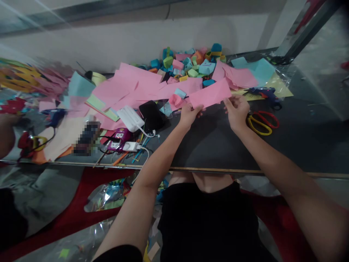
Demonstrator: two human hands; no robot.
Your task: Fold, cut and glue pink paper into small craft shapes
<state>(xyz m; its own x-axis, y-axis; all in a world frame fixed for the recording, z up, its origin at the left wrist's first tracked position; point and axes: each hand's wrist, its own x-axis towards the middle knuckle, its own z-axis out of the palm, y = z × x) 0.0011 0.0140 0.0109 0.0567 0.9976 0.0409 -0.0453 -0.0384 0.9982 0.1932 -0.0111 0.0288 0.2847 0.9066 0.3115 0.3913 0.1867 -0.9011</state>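
Above the frame's centre, the left hand pinches one lower corner of a pink paper sheet and the right hand the other, fingers closed on it, likely to hold it flat above the dark surface.

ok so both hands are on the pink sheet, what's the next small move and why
Probably lower the pink sheet flat onto the dark table right below it. The left hand and right hand each pinch its near edge, holding it tilted off the surface, and loose papers crowd only the area further back.
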